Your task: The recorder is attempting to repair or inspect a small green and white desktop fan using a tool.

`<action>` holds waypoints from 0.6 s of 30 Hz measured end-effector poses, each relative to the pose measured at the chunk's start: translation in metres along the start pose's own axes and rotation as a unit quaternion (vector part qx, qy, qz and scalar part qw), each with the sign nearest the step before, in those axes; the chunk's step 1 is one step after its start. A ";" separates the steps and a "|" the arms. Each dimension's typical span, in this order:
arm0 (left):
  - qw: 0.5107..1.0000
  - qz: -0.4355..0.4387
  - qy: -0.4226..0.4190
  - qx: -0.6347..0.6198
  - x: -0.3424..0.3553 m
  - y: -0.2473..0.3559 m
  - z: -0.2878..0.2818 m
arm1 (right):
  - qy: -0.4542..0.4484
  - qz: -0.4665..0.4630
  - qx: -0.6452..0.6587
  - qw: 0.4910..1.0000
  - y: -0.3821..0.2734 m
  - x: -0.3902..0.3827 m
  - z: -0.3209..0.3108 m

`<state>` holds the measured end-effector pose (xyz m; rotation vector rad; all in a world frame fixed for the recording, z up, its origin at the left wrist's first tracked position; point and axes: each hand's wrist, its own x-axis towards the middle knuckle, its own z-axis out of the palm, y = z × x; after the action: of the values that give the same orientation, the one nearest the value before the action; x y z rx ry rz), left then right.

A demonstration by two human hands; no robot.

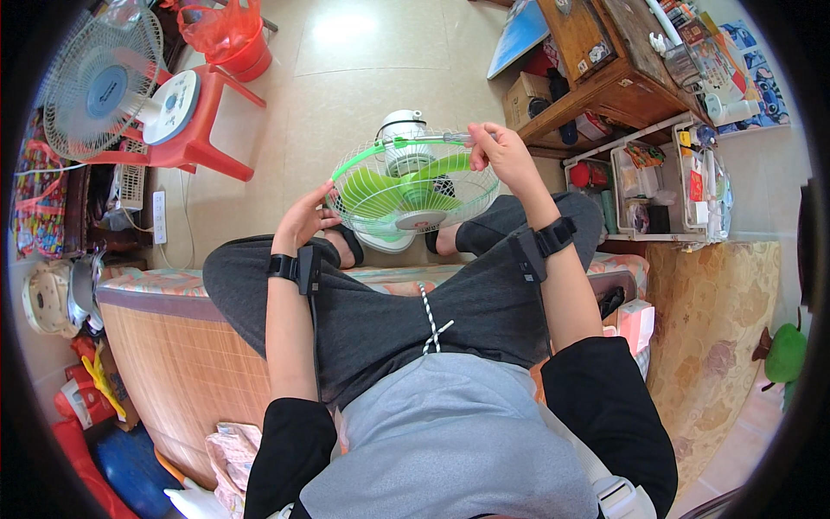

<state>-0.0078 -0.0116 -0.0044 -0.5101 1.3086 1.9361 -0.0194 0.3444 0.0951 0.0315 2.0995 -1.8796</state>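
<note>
Fans, two: one green-bladed fan [417, 186], centre; one blue-hubbed fan [107, 92], upper left. Left hand [303, 213]: fingers holding green rim [359, 158]. Right hand [504, 156]: fingers gripping one slender tool [454, 137].

Bright light glares white off the floor [346, 30]; fisheye curvature bends the edges.

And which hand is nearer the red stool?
Left: the left hand is to the red stool's right; the right hand is farther right, across the green fan.
</note>
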 end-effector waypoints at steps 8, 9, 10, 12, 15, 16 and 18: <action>1.000 -0.004 0.009 -0.001 -0.002 0.001 0.000 | 0.012 -0.074 0.057 0.996 -0.008 -0.007 0.011; 1.000 -0.004 0.008 0.000 -0.002 0.001 0.001 | 0.000 -0.080 0.062 0.995 -0.005 -0.006 0.009; 1.000 -0.003 0.010 -0.002 -0.002 0.001 0.002 | -0.013 -0.087 0.066 0.994 -0.003 -0.006 0.007; 1.000 -0.003 0.011 -0.004 -0.002 0.002 0.003 | -0.007 -0.083 0.066 0.994 -0.001 -0.002 0.008; 1.000 0.000 0.010 -0.007 -0.004 0.002 0.003 | 0.016 -0.029 0.025 0.999 -0.007 -0.001 0.005; 1.000 -0.003 0.007 -0.004 -0.004 0.002 0.002 | 0.034 0.021 -0.016 0.999 -0.009 -0.001 0.005; 1.000 -0.005 0.005 -0.001 -0.004 0.002 0.002 | 0.054 0.026 -0.006 0.998 -0.005 0.001 0.006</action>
<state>-0.0067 -0.0117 0.0001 -0.5270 1.3073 1.9297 -0.0197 0.3378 0.0988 0.1869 2.1577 -1.8733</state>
